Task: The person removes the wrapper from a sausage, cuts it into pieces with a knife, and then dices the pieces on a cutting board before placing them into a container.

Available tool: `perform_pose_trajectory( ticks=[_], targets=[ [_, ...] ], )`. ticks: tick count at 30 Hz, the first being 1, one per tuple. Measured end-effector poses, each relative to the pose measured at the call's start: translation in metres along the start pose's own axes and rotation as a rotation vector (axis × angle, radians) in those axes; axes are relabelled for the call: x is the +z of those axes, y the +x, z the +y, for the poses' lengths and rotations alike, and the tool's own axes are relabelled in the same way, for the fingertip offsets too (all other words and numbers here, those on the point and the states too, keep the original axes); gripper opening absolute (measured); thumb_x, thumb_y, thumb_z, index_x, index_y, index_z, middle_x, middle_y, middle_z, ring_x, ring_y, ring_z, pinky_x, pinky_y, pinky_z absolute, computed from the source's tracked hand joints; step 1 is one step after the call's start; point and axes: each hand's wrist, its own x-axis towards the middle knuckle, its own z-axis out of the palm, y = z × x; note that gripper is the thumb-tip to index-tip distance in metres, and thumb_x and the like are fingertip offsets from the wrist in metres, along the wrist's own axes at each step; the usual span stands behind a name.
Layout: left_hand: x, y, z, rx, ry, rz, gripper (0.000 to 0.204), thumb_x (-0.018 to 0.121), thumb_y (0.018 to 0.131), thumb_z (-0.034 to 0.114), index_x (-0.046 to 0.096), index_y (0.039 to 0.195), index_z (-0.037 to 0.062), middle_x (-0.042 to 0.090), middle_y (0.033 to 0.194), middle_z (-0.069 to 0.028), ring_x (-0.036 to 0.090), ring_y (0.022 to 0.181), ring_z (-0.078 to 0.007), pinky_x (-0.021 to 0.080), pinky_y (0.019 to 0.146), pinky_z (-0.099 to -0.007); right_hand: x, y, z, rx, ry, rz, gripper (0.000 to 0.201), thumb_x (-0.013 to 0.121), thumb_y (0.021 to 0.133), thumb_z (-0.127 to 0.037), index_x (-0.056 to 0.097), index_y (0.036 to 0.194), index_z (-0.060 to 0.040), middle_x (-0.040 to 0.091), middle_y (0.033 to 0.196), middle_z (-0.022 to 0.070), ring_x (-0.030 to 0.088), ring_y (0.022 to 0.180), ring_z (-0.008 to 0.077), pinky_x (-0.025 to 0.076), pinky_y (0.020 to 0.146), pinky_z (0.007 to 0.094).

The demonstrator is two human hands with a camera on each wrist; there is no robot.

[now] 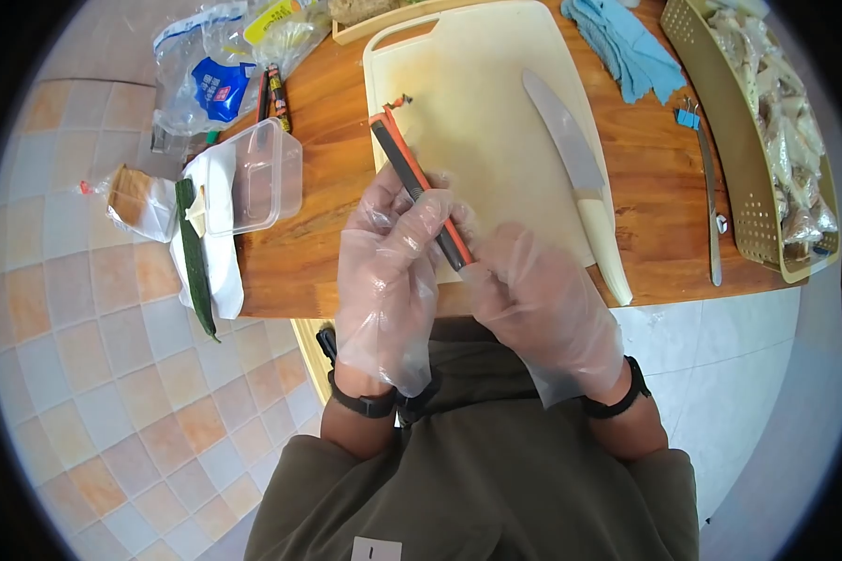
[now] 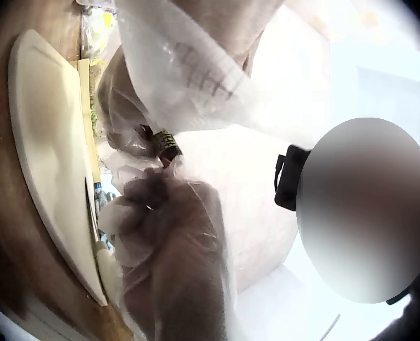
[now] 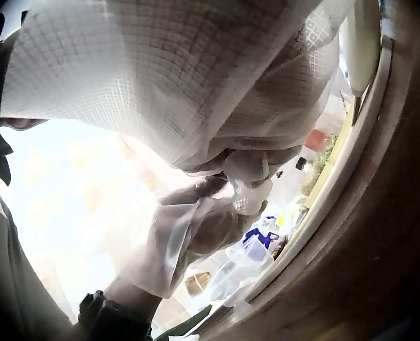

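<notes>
A long red and black packet or stick (image 1: pixel 404 154) is held slantwise above the near left part of a cream cutting board (image 1: pixel 496 112). The left hand (image 1: pixel 388 271), in a clear plastic glove, grips it around its middle. At its lower end the gloved right hand (image 1: pixel 547 304) pinches it between thumb and fingers. In the left wrist view a short printed piece of the stick (image 2: pixel 167 147) shows between the left hand (image 2: pixel 135 106) and the right hand (image 2: pixel 174 249). Gloves hide the stick in the right wrist view, where both hands meet.
A knife (image 1: pixel 566 140) lies on the board's right side. Left are a clear plastic box (image 1: pixel 271 178), a cucumber (image 1: pixel 194 262), a bread packet (image 1: pixel 140 204) and plastic bags (image 1: pixel 196 56). Right are a blue cloth (image 1: pixel 627 47), a metal tool (image 1: pixel 713 206) and a basket of bags (image 1: pixel 753 187).
</notes>
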Motion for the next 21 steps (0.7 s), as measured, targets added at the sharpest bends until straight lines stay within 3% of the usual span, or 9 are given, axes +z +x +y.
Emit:
perform_pose_trajectory(
  ticks=[2,5,7,10,12,13,17,19,21],
  targets=[
    [0.000,-0.001,0.002,-0.032,-0.019,-0.007,0.034,0.072,0.098,0.010,0.061,0.126,-0.0042,0.068,0.109,-0.0108,0.068,0.090,-0.0228,0.055,0.080,-0.0352,-0.003,-0.001,0.002,-0.001,0.018,0.002,0.011,0.071,0.091,0.001,0.063,0.097,-0.0011,0.056,0.080,0.0148,0.060,0.072,0.0344,0.048,0.063,0.0430],
    [-0.006,-0.001,0.004,-0.094,-0.049,-0.057,0.035,0.072,0.098,0.011,0.061,0.128,-0.0039,0.068,0.113,-0.0114,0.068,0.090,-0.0223,0.055,0.081,-0.0345,-0.010,0.000,-0.001,0.063,0.213,-0.037,0.005,0.068,0.096,-0.001,0.063,0.098,-0.0017,0.061,0.080,0.0100,0.060,0.070,0.0237,0.048,0.062,0.0368],
    [-0.007,-0.001,0.005,-0.124,-0.064,-0.094,0.036,0.072,0.098,0.011,0.061,0.129,-0.0037,0.069,0.115,-0.0119,0.068,0.091,-0.0218,0.054,0.082,-0.0343,-0.014,-0.004,-0.003,0.477,0.710,-0.180,0.005,0.063,0.101,-0.006,0.063,0.097,-0.0034,0.065,0.084,0.0047,0.058,0.072,0.0127,0.048,0.063,0.0294],
    [-0.005,-0.001,0.006,-0.135,-0.067,-0.129,0.034,0.070,0.098,0.009,0.062,0.129,-0.0034,0.069,0.118,-0.0128,0.069,0.092,-0.0207,0.054,0.083,-0.0340,-0.004,-0.010,0.003,0.560,0.970,-0.155,0.017,0.055,0.107,-0.012,0.059,0.094,-0.0016,0.061,0.079,0.0006,0.057,0.065,0.0054,0.048,0.061,0.0254],
    [-0.004,-0.001,0.006,-0.175,-0.041,-0.076,0.059,0.072,0.094,0.012,0.051,0.146,-0.0069,0.069,0.114,-0.0129,0.070,0.093,-0.0205,0.056,0.078,-0.0335,-0.010,-0.007,-0.004,0.630,1.033,-0.148,0.016,0.054,0.106,-0.011,0.059,0.094,-0.0022,0.061,0.080,0.0006,0.056,0.066,0.0057,0.047,0.061,0.0247],
    [-0.005,-0.001,0.006,-0.174,-0.042,-0.072,0.059,0.072,0.094,0.012,0.051,0.146,-0.0069,0.069,0.114,-0.0129,0.070,0.093,-0.0205,0.056,0.078,-0.0335,-0.012,-0.006,-0.006,0.702,1.096,-0.134,0.014,0.054,0.106,-0.010,0.059,0.095,-0.0027,0.061,0.080,0.0006,0.056,0.066,0.0061,0.047,0.061,0.0240],
    [-0.005,-0.002,0.003,-0.161,0.085,-0.079,0.060,0.073,0.094,0.013,0.052,0.146,-0.0070,0.070,0.109,-0.0139,0.067,0.091,-0.0183,0.053,0.083,-0.0309,-0.011,-0.010,0.004,0.666,0.974,-0.189,0.010,0.061,0.104,-0.012,0.060,0.097,-0.0054,0.061,0.084,0.0004,0.057,0.073,0.0064,0.048,0.064,0.0250],
    [-0.004,-0.002,0.003,-0.156,0.127,-0.094,0.060,0.073,0.094,0.013,0.051,0.146,-0.0068,0.070,0.108,-0.0142,0.066,0.091,-0.0179,0.052,0.084,-0.0301,-0.011,-0.009,0.008,0.458,0.595,-0.205,0.008,0.060,0.103,-0.010,0.061,0.097,-0.0052,0.060,0.085,-0.0012,0.056,0.073,0.0061,0.048,0.063,0.0247],
    [-0.001,-0.003,0.003,-0.165,0.076,-0.055,0.061,0.073,0.094,0.012,0.051,0.147,-0.0065,0.069,0.108,-0.0141,0.065,0.093,-0.0185,0.052,0.085,-0.0297,-0.006,-0.012,0.014,0.390,0.560,-0.179,0.007,0.060,0.103,-0.009,0.061,0.097,-0.0052,0.059,0.086,-0.0021,0.055,0.073,0.0059,0.048,0.063,0.0246]
  ],
)
